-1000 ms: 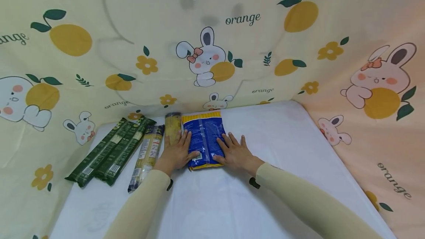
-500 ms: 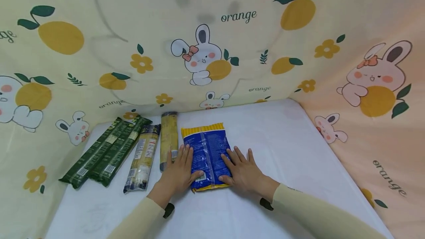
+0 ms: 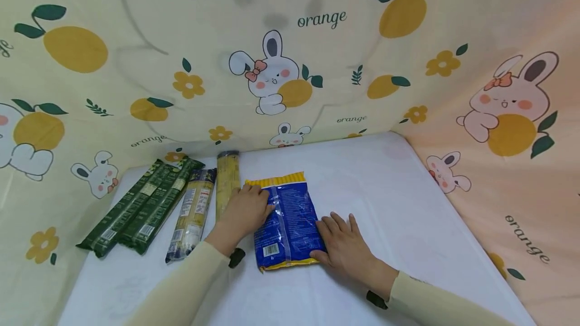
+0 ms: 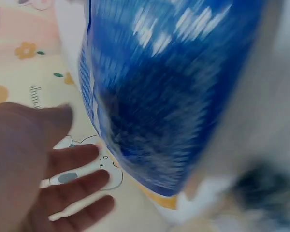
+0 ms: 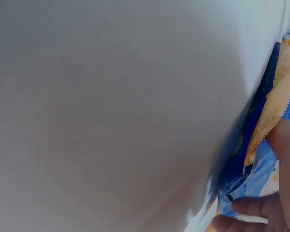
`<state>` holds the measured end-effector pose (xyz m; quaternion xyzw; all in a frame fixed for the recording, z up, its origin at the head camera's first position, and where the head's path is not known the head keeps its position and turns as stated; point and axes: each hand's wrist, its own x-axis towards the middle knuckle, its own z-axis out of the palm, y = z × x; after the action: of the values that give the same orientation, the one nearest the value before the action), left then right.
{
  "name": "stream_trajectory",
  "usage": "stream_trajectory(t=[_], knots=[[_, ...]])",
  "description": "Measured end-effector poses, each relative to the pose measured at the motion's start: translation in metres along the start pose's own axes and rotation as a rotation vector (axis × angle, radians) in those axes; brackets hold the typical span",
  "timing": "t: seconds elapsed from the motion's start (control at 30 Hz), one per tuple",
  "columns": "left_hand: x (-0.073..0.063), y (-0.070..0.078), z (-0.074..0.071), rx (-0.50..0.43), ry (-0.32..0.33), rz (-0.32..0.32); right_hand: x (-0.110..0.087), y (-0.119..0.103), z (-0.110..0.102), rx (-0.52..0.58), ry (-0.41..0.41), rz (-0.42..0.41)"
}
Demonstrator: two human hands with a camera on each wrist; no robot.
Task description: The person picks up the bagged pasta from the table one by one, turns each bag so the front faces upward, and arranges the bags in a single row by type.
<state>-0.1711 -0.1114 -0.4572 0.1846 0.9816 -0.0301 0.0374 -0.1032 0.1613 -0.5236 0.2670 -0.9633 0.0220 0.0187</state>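
A blue plastic packet [image 3: 290, 225] with yellow ends, printed text and a barcode lies on the white surface. My left hand [image 3: 244, 210] is over its upper left edge, fingers slightly bent. In the left wrist view the fingers of the left hand [image 4: 19, 150] are loosely spread beside the blurred packet [image 4: 154, 72], not wrapped round it. My right hand [image 3: 349, 248] touches the lower right edge with extended fingers. The right wrist view shows the packet's crimped yellow end [image 5: 270, 104] with the thumb against it.
Left of the packet stand out a long yellowish pack [image 3: 227, 177], partly behind the left hand, and a clear pack [image 3: 190, 215] with yellowish contents. Two long green packs [image 3: 124, 208] lie further left. A patterned curtain [image 3: 344, 64] borders the white surface [image 3: 385, 190] behind and at the sides.
The blue packet has come toward me, mostly in the first half second. Then the left hand shifts up along its left edge with fingers more bent, while the right hand moves slightly down and right.
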Motion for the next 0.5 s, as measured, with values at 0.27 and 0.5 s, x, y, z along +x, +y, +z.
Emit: stream_trajectory(t=[0.27,0.5], knots=[[0.084,0.013,-0.012,0.116,0.041,0.190,-0.017,0.005,0.003,-0.076,0.157,0.024],[0.120,0.020,0.005,0.163,-0.021,0.231,-0.020,0.002,0.004,-0.139,0.243,-0.019]])
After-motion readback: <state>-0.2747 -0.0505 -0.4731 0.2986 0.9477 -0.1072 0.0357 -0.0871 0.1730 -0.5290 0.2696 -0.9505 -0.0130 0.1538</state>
